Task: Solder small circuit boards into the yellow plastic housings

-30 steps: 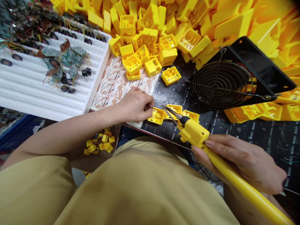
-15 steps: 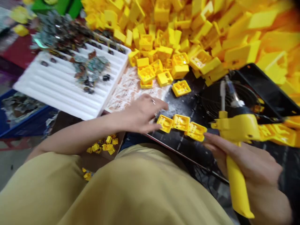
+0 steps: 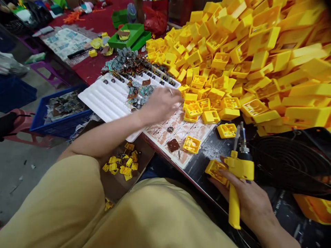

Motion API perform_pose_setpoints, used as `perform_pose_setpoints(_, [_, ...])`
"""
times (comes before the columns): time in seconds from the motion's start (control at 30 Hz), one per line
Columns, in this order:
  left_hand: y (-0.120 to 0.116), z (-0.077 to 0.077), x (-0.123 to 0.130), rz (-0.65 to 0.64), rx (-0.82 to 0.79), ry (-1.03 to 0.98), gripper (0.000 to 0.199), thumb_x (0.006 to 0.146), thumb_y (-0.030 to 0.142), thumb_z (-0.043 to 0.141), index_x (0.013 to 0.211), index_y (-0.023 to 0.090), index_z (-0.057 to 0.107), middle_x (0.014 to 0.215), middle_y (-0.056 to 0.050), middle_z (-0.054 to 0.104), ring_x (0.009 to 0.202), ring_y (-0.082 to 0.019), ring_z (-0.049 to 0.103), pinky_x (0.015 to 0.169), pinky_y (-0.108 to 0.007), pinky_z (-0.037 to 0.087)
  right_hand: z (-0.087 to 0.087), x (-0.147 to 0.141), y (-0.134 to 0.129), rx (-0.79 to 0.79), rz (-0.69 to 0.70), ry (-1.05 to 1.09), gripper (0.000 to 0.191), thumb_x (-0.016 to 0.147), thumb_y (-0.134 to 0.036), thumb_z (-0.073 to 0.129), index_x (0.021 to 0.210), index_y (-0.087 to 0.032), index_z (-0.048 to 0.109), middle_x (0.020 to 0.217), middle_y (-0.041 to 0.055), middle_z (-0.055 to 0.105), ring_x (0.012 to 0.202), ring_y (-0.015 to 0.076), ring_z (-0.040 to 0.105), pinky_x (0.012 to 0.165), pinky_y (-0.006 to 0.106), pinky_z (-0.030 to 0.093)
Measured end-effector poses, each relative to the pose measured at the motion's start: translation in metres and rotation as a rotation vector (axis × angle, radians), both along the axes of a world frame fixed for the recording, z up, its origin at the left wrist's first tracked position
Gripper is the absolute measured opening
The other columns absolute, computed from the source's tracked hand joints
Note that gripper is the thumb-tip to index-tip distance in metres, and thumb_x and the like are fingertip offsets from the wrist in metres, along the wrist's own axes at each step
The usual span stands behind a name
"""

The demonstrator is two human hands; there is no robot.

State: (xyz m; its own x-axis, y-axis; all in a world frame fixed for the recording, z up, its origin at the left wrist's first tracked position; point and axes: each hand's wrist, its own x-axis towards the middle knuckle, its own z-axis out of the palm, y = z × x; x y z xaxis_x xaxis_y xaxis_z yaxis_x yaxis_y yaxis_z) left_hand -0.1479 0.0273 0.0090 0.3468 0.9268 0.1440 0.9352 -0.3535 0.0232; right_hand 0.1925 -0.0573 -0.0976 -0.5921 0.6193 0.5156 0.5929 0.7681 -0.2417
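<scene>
My right hand [image 3: 248,196] is closed around a yellow soldering gun [image 3: 234,193], its tip pointing up. The thumb and fingers of that hand also grip an open yellow plastic casing [image 3: 216,171] at the table edge. My left hand [image 3: 162,103] reaches over the right edge of a white foam tray [image 3: 103,100], beside a cluster of circuit boards [image 3: 141,93]. Its fingertips are hidden and blurred. On the printed sheet below lie another yellow casing [image 3: 191,144], a small brown board [image 3: 173,145] and a round metal-rimmed part [image 3: 170,129].
A large heap of yellow casings [image 3: 232,65] fills the back right. A coiled black cable [image 3: 279,155] lies right of the gun. Down left are a blue crate [image 3: 59,124] and a box of yellow pieces [image 3: 139,162]. Green trays [image 3: 131,36] stand behind.
The view has swung left. My left hand has moved from the row of casings to the foam tray. The row of three is broken up, with a casing now gripped in my right hand.
</scene>
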Motion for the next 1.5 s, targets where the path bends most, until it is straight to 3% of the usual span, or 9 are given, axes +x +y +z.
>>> perform_pose_setpoints(0.13, [0.053, 0.013, -0.049, 0.119, -0.212, 0.282, 0.032, 0.081, 0.012, 0.060, 0.110, 0.020, 0.072, 0.145, -0.007, 0.053, 0.144, -0.032, 0.034, 0.114, -0.053, 0.028, 0.007, -0.005, 0.003, 0.115, 0.036, -0.045, 0.026, 0.091, -0.027, 0.065, 0.114, -0.018, 0.059, 0.092, 0.0054, 0.072, 0.074, 0.0175, 0.069, 0.068, 0.027, 0.055])
perform_pose_setpoints(0.27, [0.068, 0.031, -0.062, 0.043, -0.267, 0.364, 0.025, 0.085, 0.015, 0.054, 0.097, 0.019, 0.075, 0.121, -0.005, 0.070, 0.123, -0.023, 0.056, 0.103, -0.036, 0.041, 0.007, -0.008, 0.003, 0.128, 0.025, -0.073, 0.026, 0.091, -0.026, 0.064, 0.115, -0.017, 0.058, 0.092, 0.0052, 0.072, 0.076, 0.0177, 0.068, 0.070, 0.028, 0.054])
perform_pose_setpoints(0.43, [0.055, 0.077, -0.052, 0.251, -0.095, 0.078, 0.023, 0.083, 0.026, 0.061, 0.097, 0.018, 0.077, 0.082, -0.001, 0.075, 0.079, -0.014, 0.062, 0.077, -0.027, 0.046, 0.011, -0.010, 0.006, 0.140, 0.022, -0.050, 0.023, 0.092, -0.024, 0.064, 0.113, -0.018, 0.058, 0.091, 0.0039, 0.071, 0.077, 0.0150, 0.067, 0.068, 0.025, 0.051])
perform_pose_setpoints(0.53, [0.051, 0.088, -0.043, 0.234, -0.228, -0.149, 0.026, 0.082, 0.035, 0.063, 0.092, 0.017, 0.077, 0.069, -0.002, 0.071, 0.065, -0.015, 0.061, 0.070, -0.029, 0.047, 0.011, -0.010, 0.008, 0.130, 0.004, -0.042, 0.025, 0.091, -0.022, 0.065, 0.114, -0.018, 0.058, 0.091, 0.0036, 0.071, 0.075, 0.0141, 0.067, 0.067, 0.025, 0.050])
perform_pose_setpoints(0.63, [0.053, 0.083, -0.032, 0.193, -0.393, -0.245, 0.030, 0.080, 0.046, 0.062, 0.080, 0.018, 0.076, 0.065, -0.003, 0.068, 0.067, -0.018, 0.062, 0.068, -0.033, 0.046, 0.008, -0.008, 0.007, 0.121, -0.003, -0.045, 0.030, 0.089, -0.022, 0.067, 0.117, -0.018, 0.058, 0.095, 0.0039, 0.072, 0.079, 0.0152, 0.068, 0.071, 0.026, 0.052])
perform_pose_setpoints(0.83, [0.064, 0.048, -0.001, 0.074, -0.177, -0.808, 0.042, 0.087, 0.061, 0.050, 0.088, 0.021, 0.063, 0.091, -0.002, 0.072, 0.072, -0.011, 0.056, 0.065, -0.034, 0.047, 0.010, -0.008, 0.006, 0.106, -0.012, -0.053, 0.034, 0.087, -0.022, 0.070, 0.119, -0.020, 0.057, 0.103, 0.0054, 0.072, 0.084, 0.0170, 0.069, 0.072, 0.028, 0.054])
perform_pose_setpoints(1.0, [0.075, 0.020, 0.015, 0.066, -0.200, -0.457, 0.031, 0.081, 0.048, 0.060, 0.081, 0.019, 0.070, 0.078, -0.003, 0.070, 0.088, -0.020, 0.065, 0.079, -0.034, 0.049, 0.017, -0.012, 0.006, 0.104, -0.012, -0.027, 0.032, 0.088, -0.024, 0.070, 0.117, -0.020, 0.057, 0.093, 0.0041, 0.072, 0.076, 0.0155, 0.069, 0.071, 0.027, 0.054])
perform_pose_setpoints(1.13, [0.068, 0.023, 0.020, -0.062, -0.249, -0.314, 0.026, 0.082, 0.039, 0.058, 0.089, 0.019, 0.073, 0.074, -0.002, 0.069, 0.080, -0.019, 0.068, 0.076, -0.032, 0.051, 0.019, -0.013, 0.006, 0.096, -0.012, -0.007, 0.032, 0.087, -0.023, 0.070, 0.116, -0.019, 0.056, 0.093, 0.0047, 0.071, 0.078, 0.0156, 0.068, 0.071, 0.027, 0.054])
perform_pose_setpoints(1.5, [0.067, 0.022, 0.028, -0.017, -0.672, -0.913, 0.044, 0.100, 0.044, 0.039, 0.134, 0.018, 0.046, 0.095, -0.007, 0.066, 0.072, -0.010, 0.064, 0.064, -0.029, 0.051, 0.020, -0.012, 0.004, 0.096, -0.024, 0.034, 0.035, 0.088, -0.024, 0.069, 0.120, -0.020, 0.055, 0.093, 0.0037, 0.072, 0.076, 0.0153, 0.068, 0.070, 0.028, 0.054])
